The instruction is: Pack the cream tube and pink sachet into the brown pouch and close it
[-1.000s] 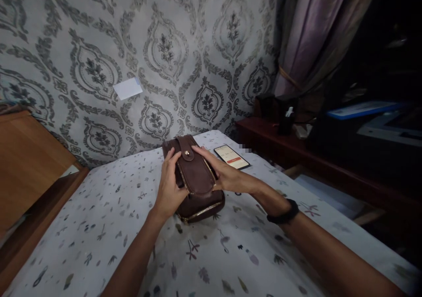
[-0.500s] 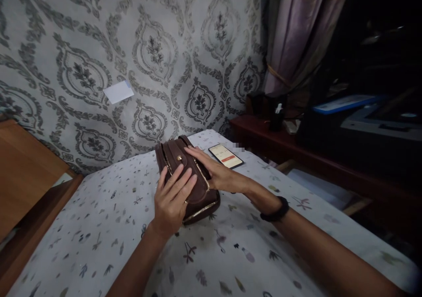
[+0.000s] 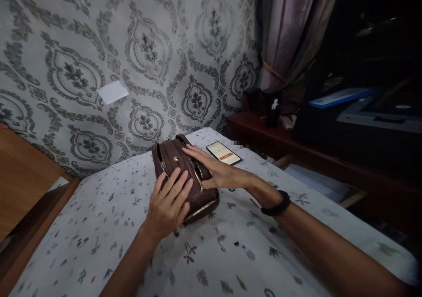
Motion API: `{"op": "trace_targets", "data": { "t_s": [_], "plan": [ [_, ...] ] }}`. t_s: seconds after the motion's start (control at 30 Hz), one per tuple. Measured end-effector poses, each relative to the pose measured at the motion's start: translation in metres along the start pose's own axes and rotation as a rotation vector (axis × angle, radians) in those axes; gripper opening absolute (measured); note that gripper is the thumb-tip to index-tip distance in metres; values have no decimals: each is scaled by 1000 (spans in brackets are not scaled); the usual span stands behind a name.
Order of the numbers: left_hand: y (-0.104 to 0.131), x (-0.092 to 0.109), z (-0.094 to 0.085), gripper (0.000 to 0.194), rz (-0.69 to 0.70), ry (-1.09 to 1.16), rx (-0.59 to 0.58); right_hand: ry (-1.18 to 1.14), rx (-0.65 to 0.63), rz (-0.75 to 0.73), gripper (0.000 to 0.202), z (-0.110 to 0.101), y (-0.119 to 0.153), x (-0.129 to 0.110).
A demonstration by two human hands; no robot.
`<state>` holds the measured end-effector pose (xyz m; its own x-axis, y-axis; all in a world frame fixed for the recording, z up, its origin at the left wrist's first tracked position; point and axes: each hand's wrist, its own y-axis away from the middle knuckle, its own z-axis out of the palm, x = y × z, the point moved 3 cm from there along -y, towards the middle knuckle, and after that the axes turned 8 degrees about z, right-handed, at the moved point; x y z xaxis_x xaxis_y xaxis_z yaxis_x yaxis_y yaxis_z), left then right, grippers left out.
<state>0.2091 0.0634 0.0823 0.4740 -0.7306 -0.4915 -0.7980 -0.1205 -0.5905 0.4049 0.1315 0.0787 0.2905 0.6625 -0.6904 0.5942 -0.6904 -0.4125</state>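
Fingers [image 3: 180, 183] along far-pointing pouch [image 3: 184, 174]

I see the brown leather zip pouch [image 3: 184, 182] lying on the bench [image 3: 99, 240], my left hand [image 3: 168, 204] on its near end, my right hand [image 3: 214, 174] on its right side, the lit rectangular smartphone [image 3: 223, 153] just behind.

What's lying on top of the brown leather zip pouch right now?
Both hands rest flat on the brown leather zip pouch: the left hand over its near end, the right hand along its right side. The flap's snap shows between them; the leather beneath the palms is hidden.
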Motion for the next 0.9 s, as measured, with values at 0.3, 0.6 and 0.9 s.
{"op": "trace_targets", "data": {
  "t_s": [0.3,0.6,0.9],
  "plan": [
    [-2,5,5,44,-32,-22,20,-83,-79,36,95,-10,2,-5],
    [19,-30,11,57,-661,485,256,-416,282,212,65,2,-7,20],
    [-2,-76,55,64,-1134,925,302,-558,313,328,76,2,-56,31]
  ]
}}
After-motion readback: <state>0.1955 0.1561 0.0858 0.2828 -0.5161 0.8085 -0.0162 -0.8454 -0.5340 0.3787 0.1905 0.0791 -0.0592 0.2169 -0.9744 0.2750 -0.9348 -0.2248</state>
